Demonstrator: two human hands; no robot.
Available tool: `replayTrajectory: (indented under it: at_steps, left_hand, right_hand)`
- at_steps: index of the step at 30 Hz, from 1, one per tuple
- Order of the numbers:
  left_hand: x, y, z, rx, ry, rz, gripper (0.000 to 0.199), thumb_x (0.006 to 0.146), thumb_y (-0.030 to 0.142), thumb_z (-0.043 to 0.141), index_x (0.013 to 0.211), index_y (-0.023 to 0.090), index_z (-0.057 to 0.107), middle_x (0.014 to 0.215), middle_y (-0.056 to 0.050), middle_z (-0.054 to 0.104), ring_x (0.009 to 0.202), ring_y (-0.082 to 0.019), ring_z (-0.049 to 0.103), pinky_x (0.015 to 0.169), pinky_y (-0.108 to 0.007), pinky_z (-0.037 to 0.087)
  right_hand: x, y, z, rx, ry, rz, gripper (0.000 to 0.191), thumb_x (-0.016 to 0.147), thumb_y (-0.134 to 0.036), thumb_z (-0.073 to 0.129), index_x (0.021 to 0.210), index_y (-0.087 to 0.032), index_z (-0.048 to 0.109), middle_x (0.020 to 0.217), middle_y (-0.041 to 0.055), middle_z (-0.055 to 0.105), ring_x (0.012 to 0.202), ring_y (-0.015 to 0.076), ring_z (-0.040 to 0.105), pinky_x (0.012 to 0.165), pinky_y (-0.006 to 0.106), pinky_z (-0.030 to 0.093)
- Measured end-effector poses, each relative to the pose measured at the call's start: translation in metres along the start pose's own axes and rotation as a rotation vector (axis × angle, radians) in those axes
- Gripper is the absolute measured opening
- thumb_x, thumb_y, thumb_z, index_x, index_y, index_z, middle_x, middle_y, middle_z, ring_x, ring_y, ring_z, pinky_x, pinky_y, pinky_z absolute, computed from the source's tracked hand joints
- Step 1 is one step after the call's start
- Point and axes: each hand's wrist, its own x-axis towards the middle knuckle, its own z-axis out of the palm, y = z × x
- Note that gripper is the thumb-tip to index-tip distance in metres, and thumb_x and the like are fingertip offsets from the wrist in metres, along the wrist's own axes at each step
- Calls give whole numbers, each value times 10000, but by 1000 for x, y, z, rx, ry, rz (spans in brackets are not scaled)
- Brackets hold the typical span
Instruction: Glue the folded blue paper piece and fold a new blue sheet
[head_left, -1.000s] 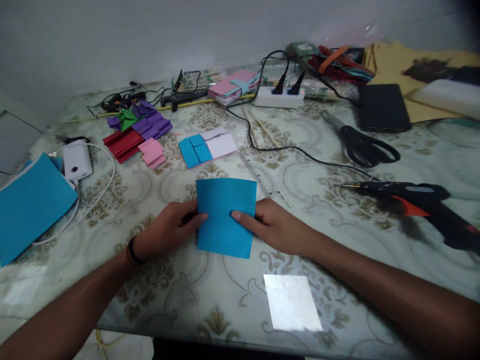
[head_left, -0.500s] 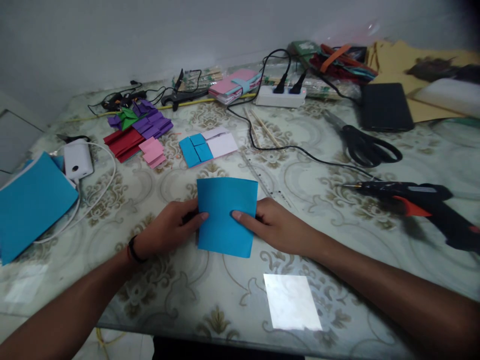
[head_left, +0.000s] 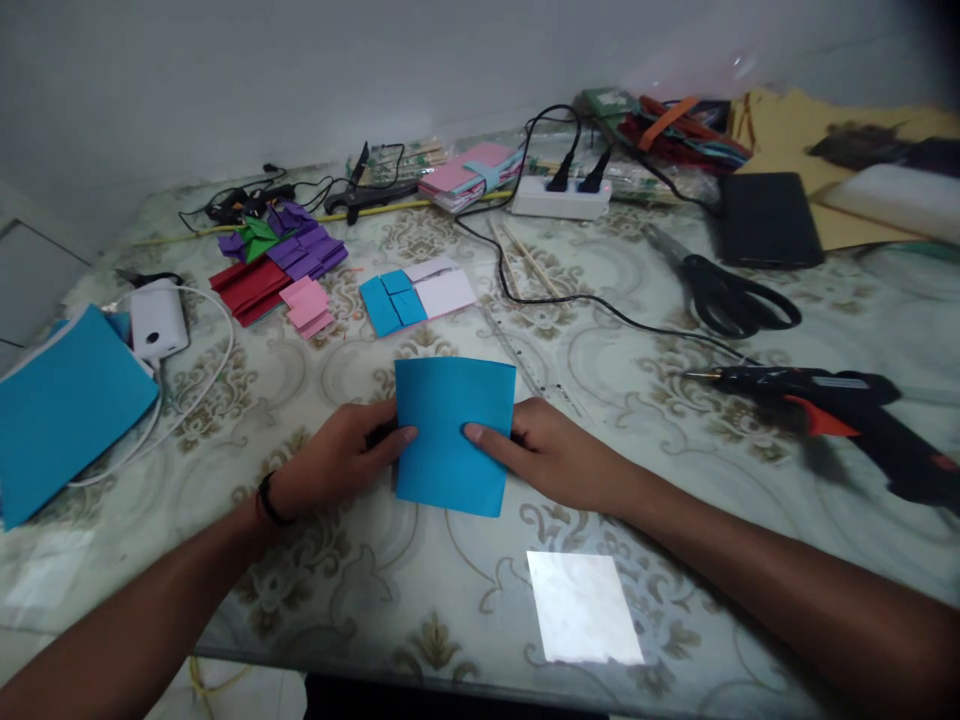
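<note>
A blue sheet of paper [head_left: 450,470] is held up in front of me, nearly square, its top edge slightly bowed. My left hand [head_left: 352,450] pinches its left edge, thumb on the near face and fingers hidden behind. On the other side my right hand [head_left: 551,450] grips the right edge the same way, with its thumb reaching further in. Beyond the sheet lie folded blue pieces [head_left: 392,300] beside a white folded piece [head_left: 442,287]. Pink folded paper [head_left: 307,305], red folded paper [head_left: 249,290] and purple folded paper [head_left: 311,250] sit further left.
To the right lie a hot glue gun [head_left: 817,390], black scissors [head_left: 731,290] and a black tablet-like slab [head_left: 771,220]. A power strip [head_left: 559,197] with a trailing black cord stands at the back. More blue sheets [head_left: 71,415] and a white power bank [head_left: 157,318] are at left.
</note>
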Motion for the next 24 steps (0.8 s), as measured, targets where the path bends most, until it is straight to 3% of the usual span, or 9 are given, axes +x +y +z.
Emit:
replayTrajectory:
  at_steps: [24]
  left_hand:
    - [-1,-2,0,0,15,23,374,1036,464,478,829,165,567,690,24,533,609,-128,454,563,-270,346]
  right_hand:
    - [0,2,1,-11,-3,12,542,1043,-544,432,674,-169,560,635,3,580,565,115,519,545,243,401]
